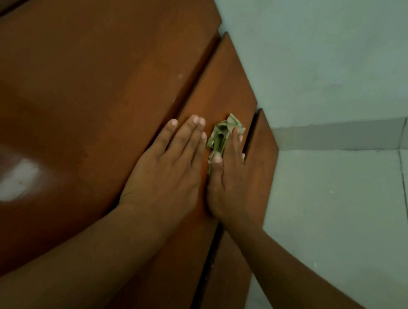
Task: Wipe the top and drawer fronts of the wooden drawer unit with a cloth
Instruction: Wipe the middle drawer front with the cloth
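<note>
Item one: the wooden drawer unit (82,93), reddish-brown and glossy, seen from above and close. Its broad top fills the left of the view and carries a pale glare patch low on the left. Its long front edge runs diagonally from upper right toward lower centre. Below that edge we see two drawer fronts stepped one past the other, each a long narrow band lying along the same diagonal, with dark gaps between them.

Item two: the cloth (222,136), a small crumpled wad, pale olive-green with lighter folds. It lies against the upper drawer front (222,79), near that band's mid-length. Its longer side runs roughly along the band, one loose corner pointing up and away from us.

Item three: our left hand (168,165), flat and open, fingers together and straight, the palm laid across the unit's front edge and onto the upper drawer front. Fingertips point up the frame. It holds nothing and lies just beside the cloth.

Item four: our right hand (232,183), pressed on the cloth, fingers spread over it and the thumb against its lower end. It pins the cloth to the wood; the heel of the hand reaches over the lower drawer front (263,141).

Item five: a pale wall (338,55) and tiled floor (343,222) to the right.
</note>
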Motion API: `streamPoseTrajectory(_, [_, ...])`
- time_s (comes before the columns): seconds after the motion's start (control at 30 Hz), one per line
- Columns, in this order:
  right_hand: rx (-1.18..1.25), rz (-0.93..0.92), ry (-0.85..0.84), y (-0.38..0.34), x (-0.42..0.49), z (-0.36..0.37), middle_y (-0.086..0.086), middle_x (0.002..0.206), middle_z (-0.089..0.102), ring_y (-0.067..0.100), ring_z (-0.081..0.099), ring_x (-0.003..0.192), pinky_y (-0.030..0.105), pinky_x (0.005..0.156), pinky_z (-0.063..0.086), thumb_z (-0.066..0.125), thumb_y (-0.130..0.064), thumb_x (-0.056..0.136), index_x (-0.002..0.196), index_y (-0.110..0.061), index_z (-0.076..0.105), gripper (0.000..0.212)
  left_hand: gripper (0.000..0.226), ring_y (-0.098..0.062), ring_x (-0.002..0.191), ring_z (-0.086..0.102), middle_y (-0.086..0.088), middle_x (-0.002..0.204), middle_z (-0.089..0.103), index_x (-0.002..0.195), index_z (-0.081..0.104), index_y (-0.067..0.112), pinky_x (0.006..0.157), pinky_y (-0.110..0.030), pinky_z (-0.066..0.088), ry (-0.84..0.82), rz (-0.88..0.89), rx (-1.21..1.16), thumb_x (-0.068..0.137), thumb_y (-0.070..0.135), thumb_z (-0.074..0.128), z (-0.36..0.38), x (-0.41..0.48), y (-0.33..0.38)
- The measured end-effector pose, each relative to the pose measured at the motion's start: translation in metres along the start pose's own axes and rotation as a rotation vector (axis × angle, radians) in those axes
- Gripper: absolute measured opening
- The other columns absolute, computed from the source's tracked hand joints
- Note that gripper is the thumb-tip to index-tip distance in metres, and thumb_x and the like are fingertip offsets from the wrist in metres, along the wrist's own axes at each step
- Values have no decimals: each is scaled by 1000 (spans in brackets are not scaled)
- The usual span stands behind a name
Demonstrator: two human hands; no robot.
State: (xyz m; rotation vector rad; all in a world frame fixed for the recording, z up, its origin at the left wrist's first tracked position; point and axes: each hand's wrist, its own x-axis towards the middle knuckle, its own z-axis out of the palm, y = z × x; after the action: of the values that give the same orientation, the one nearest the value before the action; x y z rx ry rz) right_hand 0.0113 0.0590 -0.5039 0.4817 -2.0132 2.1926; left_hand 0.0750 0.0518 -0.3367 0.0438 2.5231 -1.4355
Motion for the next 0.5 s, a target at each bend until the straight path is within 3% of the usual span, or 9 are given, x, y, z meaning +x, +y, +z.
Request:
streamPoseTrajectory(0.1, [-111,103,49,16,66,-14,2,168,14,12,9,155,35,127,6,21,-32,110,160,-13,15,54,73,-40,148,-32,-30,157,-35,149,-28,-7,120,-53,-19,-5,16,-9,80,17,-23,1,16,0])
streamPoseTrajectory(0.17, [-268,199,58,34,95,-22,5,165,25,19,22,152,38,125,18,23,-33,109,159,-15,22,53,70,-42,147,-32,-32,155,-35,147,-29,-9,118,-52,-22,-11,39,9,83,19,-22,1,23,0])
streamPoseTrajectory(0.27, [-377,295,94,48,123,-28,10,138,49,29,48,126,43,98,44,29,-32,106,143,-15,45,43,65,-43,145,-35,-34,151,-39,143,-33,-11,114,-52,-25,-42,70,18,98,29,-7,0,27,1])
streamPoseTrajectory(0.37, [-232,386,208,45,138,-29,5,113,55,25,58,103,35,80,46,34,-31,104,114,-16,58,30,64,-43,143,-38,-34,148,-42,141,-35,-12,111,-52,-29,-62,77,23,92,24,-14,-4,26,1])
streamPoseTrajectory(0.43, [-90,387,348,34,125,-36,-7,103,59,14,62,91,38,79,54,31,-42,101,104,-30,58,30,67,-43,142,-39,-34,148,-43,140,-36,-13,110,-52,-29,-75,70,28,85,22,-19,-5,24,1])
streamPoseTrajectory(0.5, [-17,248,393,18,88,-36,-19,102,59,0,60,93,37,85,56,31,-46,102,109,-40,56,27,65,-43,142,-39,-35,148,-43,140,-36,-14,110,-52,-30,-76,56,30,90,23,-16,-5,24,2])
